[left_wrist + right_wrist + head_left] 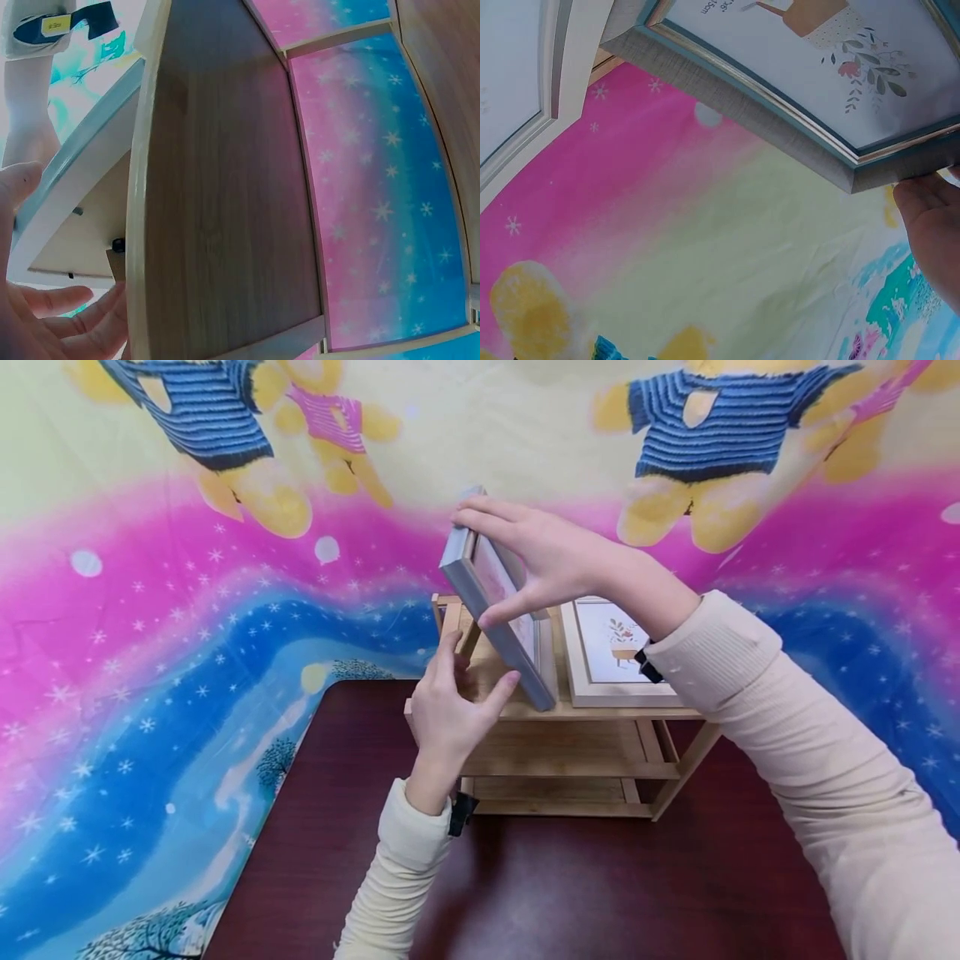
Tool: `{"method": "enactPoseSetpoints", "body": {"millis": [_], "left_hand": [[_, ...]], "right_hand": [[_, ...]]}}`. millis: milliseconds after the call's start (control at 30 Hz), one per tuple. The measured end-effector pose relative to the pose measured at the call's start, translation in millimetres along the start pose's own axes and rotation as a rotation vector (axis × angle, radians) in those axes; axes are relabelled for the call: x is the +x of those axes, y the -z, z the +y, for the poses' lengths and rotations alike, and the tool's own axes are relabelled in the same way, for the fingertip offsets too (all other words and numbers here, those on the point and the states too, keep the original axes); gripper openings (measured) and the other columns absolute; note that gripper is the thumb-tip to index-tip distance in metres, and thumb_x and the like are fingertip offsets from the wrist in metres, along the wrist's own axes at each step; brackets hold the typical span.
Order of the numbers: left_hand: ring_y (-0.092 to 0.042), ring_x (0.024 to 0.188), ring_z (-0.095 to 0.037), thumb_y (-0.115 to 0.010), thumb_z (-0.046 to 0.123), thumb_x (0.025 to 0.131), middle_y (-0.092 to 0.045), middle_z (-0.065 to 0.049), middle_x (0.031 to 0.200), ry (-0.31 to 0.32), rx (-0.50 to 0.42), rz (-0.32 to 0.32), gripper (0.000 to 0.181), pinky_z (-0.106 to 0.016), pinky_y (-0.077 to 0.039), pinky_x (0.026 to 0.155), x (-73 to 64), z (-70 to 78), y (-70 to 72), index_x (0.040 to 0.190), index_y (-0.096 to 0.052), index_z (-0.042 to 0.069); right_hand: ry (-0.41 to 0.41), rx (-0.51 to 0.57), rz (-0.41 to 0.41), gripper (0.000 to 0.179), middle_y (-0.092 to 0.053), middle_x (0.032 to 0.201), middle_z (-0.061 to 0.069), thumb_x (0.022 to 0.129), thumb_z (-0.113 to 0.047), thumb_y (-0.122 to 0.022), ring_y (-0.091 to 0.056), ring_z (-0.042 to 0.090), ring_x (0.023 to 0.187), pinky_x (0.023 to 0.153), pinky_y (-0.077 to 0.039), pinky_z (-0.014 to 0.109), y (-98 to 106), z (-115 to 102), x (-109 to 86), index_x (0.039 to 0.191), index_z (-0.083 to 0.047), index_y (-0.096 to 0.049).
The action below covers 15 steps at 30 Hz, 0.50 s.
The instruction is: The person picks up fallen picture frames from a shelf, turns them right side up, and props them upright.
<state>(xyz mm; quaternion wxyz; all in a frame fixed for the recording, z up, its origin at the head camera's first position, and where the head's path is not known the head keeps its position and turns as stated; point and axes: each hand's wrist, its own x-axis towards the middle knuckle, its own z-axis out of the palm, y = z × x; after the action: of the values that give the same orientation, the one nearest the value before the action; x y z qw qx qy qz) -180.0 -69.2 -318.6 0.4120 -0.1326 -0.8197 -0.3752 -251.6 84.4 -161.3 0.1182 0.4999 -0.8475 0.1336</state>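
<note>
My right hand (551,547) grips a grey picture frame (522,664) by its upper part, thumb on the near side edge, fingers over the top. The frame stands tilted, its lower corner at the top shelf of a wooden rack (570,752). In the right wrist view the frame's print shows a plant in a brown pot. My left hand (453,710) is spread beside the frame's lower part, thumb close to its near edge. The left wrist view shows the frame's brown back (82,225). A pale picture frame (630,700) with a plant print stands to the right.
The rack, with slatted lower shelves, stands on a dark red table (562,885). Behind hangs a colourful cloth (187,718) with bears and snowflakes. In the left wrist view a shelf board (225,187) lies close beside the left hand.
</note>
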Motion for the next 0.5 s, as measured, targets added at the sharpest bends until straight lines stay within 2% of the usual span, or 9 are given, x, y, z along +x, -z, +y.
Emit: {"method": "enactPoseSetpoints", "body": {"millis": [200,367,500], "left_hand": [[-0.061,0.081,-0.023,-0.056,0.060,0.076,-0.065,-0.013,0.096,-0.062,0.032,0.046,0.076,-0.039,-0.048,0.069,-2.1,1.7,-6.5,0.123,-0.053,0.001],[-0.061,0.094,-0.023,-0.057,0.060,0.076,-0.064,-0.011,0.107,-0.082,0.017,0.063,0.073,-0.043,-0.047,0.080,2.3,-0.4,-7.2,0.122,-0.053,0.003],[-0.061,0.091,-0.023,-0.054,0.064,0.076,-0.064,-0.012,0.103,-0.073,0.007,0.058,0.077,-0.043,-0.048,0.076,5.4,-4.1,-8.2,0.123,-0.052,0.003]], "right_hand": [[-0.009,-0.014,0.022,0.095,-0.031,0.142,0.017,0.067,-0.047,-0.075,-0.025,0.029,0.132,0.104,-0.028,0.045,-0.1,-0.7,-1.0,0.139,-0.001,-0.032],[-0.032,-0.039,0.043,0.096,-0.031,0.142,0.018,0.068,-0.048,-0.074,-0.024,0.030,0.133,0.105,-0.025,0.045,0.2,-2.5,-0.4,0.139,-0.001,-0.032],[-0.048,-0.069,0.051,0.096,-0.032,0.141,0.017,0.068,-0.052,-0.072,-0.024,0.029,0.133,0.106,-0.024,0.043,-1.8,-3.1,2.6,0.140,-0.001,-0.031]]}}
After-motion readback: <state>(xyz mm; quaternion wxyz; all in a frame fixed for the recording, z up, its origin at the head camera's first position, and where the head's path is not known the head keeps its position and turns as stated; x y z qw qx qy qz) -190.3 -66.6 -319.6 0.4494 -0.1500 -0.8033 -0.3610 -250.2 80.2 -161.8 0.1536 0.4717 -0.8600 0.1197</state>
